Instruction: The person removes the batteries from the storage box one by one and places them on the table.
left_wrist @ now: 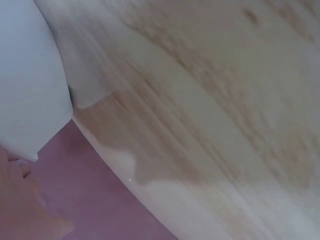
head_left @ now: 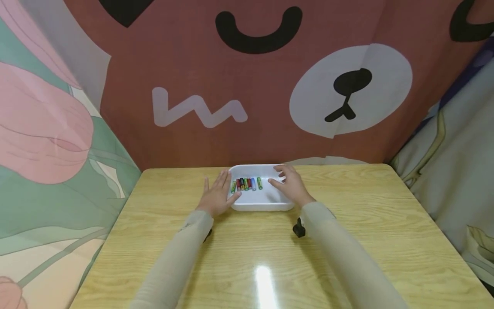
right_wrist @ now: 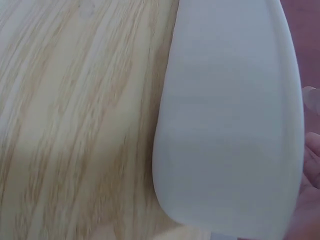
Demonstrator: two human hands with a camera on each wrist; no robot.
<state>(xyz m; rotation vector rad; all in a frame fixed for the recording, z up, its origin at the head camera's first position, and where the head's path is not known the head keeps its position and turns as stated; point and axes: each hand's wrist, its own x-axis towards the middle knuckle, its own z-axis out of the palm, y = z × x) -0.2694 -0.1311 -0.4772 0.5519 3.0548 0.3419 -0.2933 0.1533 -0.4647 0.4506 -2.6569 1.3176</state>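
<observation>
A white plastic tray (head_left: 266, 206) stands near the table's far edge. Several small cylindrical batteries (head_left: 245, 184), in green, red, dark and light blue, lie side by side in its left half, and one green battery (head_left: 260, 183) lies slightly apart to their right. My left hand (head_left: 215, 196) rests at the tray's left end, fingers extended along the rim and thumb by the front corner. Over the right end, my right hand (head_left: 292, 184) has thumb and fingers spread apart with nothing between them. The tray's outer wall (right_wrist: 230, 115) fills much of the right wrist view.
The wooden table (head_left: 254, 249) extends in front of the tray and to both sides. Behind it hangs a reddish-brown cloth (head_left: 262, 137) with a cartoon bear print. Patterned curtains (head_left: 42, 171) flank the table.
</observation>
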